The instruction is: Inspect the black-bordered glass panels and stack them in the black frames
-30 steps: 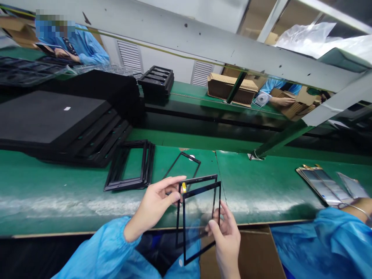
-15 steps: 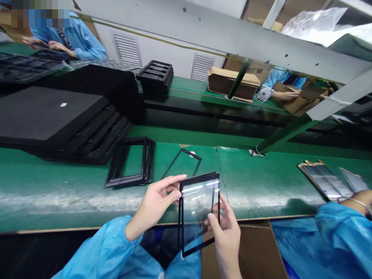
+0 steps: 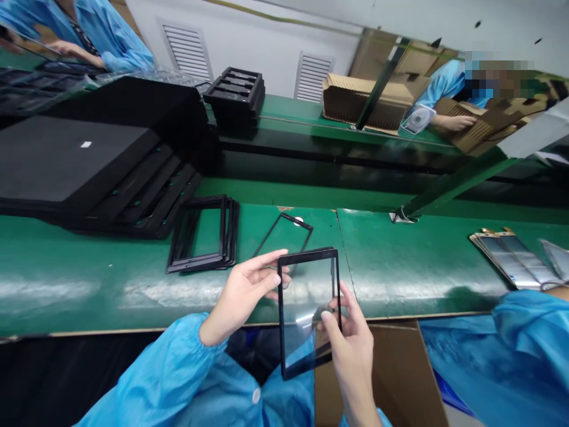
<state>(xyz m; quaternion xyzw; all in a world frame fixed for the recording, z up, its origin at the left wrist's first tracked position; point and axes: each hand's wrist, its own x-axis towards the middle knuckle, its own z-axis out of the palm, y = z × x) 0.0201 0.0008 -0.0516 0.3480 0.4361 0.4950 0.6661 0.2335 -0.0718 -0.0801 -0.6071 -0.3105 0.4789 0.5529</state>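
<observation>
A clear glass panel with a black border (image 3: 302,302) is held upright, slightly tilted, over the bench's front edge. Behind it lies a thin black frame (image 3: 328,249), nearly lined up with the panel; whether they touch all round I cannot tell. My left hand (image 3: 237,293) pinches the upper left edge, thumb in front and fingers partly behind. My right hand (image 3: 353,341) grips the right side, its thumb on the front and its fingers at the back. On the bench just beyond is another thin black frame (image 3: 297,220), partly hidden by the panel and my left hand.
Black frames (image 3: 198,261) lie stacked to the left, beside large black trays (image 3: 111,157). Screen panels (image 3: 511,258) rest at the right, near a co-worker's blue sleeve (image 3: 528,332). A slanted green post (image 3: 457,181) stands at the back right. A cardboard box (image 3: 395,367) sits below the bench.
The frame behind the glass panel, offset to the left before, now sits closer in line with it. Both hands keep their grip. My view has tilted downward slightly.
</observation>
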